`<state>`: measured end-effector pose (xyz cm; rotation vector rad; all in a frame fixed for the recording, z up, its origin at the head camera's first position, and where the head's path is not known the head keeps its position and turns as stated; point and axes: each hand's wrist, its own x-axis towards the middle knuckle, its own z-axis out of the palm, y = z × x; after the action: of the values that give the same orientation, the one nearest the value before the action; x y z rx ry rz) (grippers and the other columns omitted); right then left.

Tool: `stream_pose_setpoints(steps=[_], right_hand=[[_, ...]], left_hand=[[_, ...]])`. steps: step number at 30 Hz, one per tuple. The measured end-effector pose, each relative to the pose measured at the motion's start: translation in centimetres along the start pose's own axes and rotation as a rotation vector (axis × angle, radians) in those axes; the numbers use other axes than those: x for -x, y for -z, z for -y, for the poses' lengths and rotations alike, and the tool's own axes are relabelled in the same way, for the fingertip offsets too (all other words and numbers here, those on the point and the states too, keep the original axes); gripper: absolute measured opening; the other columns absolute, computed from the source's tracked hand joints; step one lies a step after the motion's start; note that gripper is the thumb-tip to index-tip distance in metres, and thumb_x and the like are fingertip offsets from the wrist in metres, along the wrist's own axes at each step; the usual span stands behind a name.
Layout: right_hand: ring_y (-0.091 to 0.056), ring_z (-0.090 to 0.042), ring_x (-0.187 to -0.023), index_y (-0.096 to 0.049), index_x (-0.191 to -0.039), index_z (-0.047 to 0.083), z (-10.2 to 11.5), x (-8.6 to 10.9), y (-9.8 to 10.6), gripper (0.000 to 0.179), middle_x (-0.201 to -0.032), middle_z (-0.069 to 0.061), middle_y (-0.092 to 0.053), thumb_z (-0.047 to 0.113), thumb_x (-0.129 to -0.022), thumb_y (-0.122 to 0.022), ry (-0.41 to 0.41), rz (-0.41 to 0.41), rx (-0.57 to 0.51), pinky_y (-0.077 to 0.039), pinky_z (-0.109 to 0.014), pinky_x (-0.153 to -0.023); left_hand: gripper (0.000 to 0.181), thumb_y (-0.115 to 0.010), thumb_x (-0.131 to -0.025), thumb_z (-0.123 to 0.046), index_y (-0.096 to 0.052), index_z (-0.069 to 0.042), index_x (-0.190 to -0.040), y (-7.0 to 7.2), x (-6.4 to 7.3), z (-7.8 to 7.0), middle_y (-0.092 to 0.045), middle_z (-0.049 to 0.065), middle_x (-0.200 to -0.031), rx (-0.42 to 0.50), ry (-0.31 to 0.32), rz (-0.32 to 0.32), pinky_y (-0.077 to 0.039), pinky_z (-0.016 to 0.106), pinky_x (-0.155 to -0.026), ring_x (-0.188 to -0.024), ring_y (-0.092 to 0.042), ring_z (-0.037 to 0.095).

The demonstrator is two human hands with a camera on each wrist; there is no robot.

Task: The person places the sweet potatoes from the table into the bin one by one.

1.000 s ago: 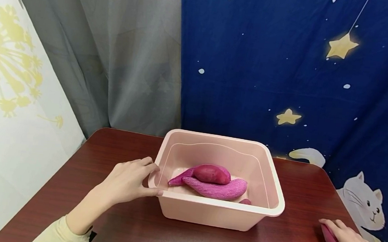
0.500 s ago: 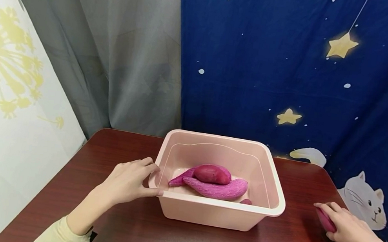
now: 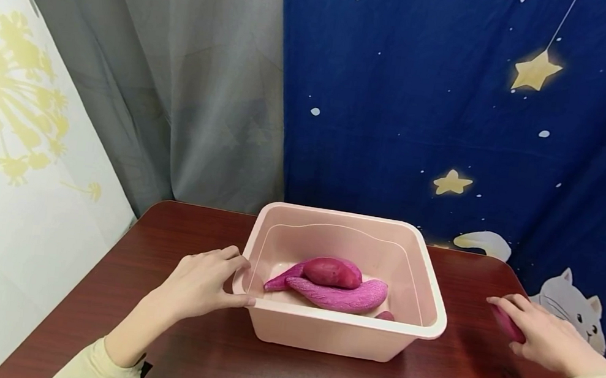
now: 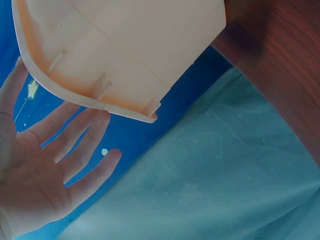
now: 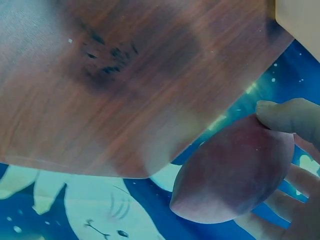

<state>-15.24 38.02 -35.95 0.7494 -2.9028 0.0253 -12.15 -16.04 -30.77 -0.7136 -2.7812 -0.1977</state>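
Observation:
My right hand (image 3: 548, 337) grips a reddish-pink sweet potato (image 3: 506, 324) above the right side of the table. In the right wrist view this sweet potato (image 5: 232, 172) is plump with a tapered end, thumb on one side and fingers on the other. My left hand (image 3: 199, 283) rests at the left front corner of a pale pink plastic basin (image 3: 321, 335), its fingers spread and the tips touching the rim. Inside the basin, a smooth red sweet potato (image 3: 332, 272) lies on long magenta ones (image 3: 344, 296). A smaller piece (image 3: 385, 316) peeks out behind the front wall.
The basin stands on a dark red-brown wooden table (image 3: 196, 362). Behind it hang a grey curtain (image 3: 225, 82) and a blue curtain (image 3: 401, 101) with stars and a cat. Dark marks (image 5: 112, 57) show on the tabletop in the right wrist view.
My right hand has lifted the sweet potato off the table at the right and moved it up and slightly left, away from the near edge. My left hand and the basin stay put.

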Motion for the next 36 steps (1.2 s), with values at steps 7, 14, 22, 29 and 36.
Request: stream_pose_setpoints(steps=[7, 14, 22, 29, 36], right_hand=[[-0.051, -0.026, -0.082, -0.046, -0.118, 0.016, 0.5, -0.8, 1.7, 0.070, -0.109, -0.004, -0.045, 0.011, -0.053, -0.075, 0.006, 0.026, 0.011, -0.041, -0.042, -0.050], [-0.050, -0.026, -0.083, -0.046, -0.118, 0.016, 0.9, -1.5, 2.9, 0.071, -0.110, -0.006, -0.044, 0.009, -0.054, -0.075, 0.020, 0.034, 0.020, -0.041, -0.041, -0.046], [-0.051, -0.027, -0.084, -0.046, -0.118, 0.015, 1.1, -2.0, 3.4, 0.071, -0.109, -0.008, -0.044, 0.009, -0.054, -0.075, 0.047, 0.043, 0.032, -0.042, -0.039, -0.046], [-0.050, -0.029, -0.085, -0.045, -0.119, 0.014, 1.1, -2.2, 4.2, 0.072, -0.110, -0.010, -0.044, 0.006, -0.053, -0.073, 0.082, 0.036, 0.040, -0.042, -0.038, -0.045], [-0.050, -0.029, -0.085, -0.047, -0.117, 0.013, 1.4, -2.6, 5.0, 0.072, -0.107, -0.010, -0.047, 0.006, -0.050, -0.072, 0.138, -0.021, 0.075, -0.042, -0.038, -0.046]], left_hand=[[0.041, -0.065, -0.065, -0.057, -0.058, -0.020, -0.081, 0.0, 0.0, 0.0, -0.037, -0.013, -0.071, 0.001, 0.003, 0.000, -0.032, 0.025, -0.044, -0.055, -0.038, 0.004], [0.041, -0.065, -0.064, -0.057, -0.058, -0.020, -0.081, -0.1, -0.1, 0.1, -0.038, -0.012, -0.071, 0.000, 0.004, 0.001, -0.032, 0.024, -0.043, -0.055, -0.038, 0.004], [0.042, -0.065, -0.064, -0.057, -0.059, -0.020, -0.083, -0.2, -0.1, 0.2, -0.039, -0.013, -0.072, -0.003, 0.002, 0.001, -0.032, 0.025, -0.044, -0.056, -0.039, 0.004], [0.042, -0.065, -0.064, -0.057, -0.059, -0.020, -0.083, -0.2, -0.1, 0.1, -0.041, -0.011, -0.073, -0.004, 0.000, -0.002, -0.033, 0.025, -0.044, -0.056, -0.039, 0.005], [0.042, -0.065, -0.064, -0.057, -0.059, -0.020, -0.082, -0.1, -0.1, 0.1, -0.041, -0.011, -0.073, -0.007, 0.001, 0.003, -0.033, 0.026, -0.044, -0.055, -0.039, 0.005]])
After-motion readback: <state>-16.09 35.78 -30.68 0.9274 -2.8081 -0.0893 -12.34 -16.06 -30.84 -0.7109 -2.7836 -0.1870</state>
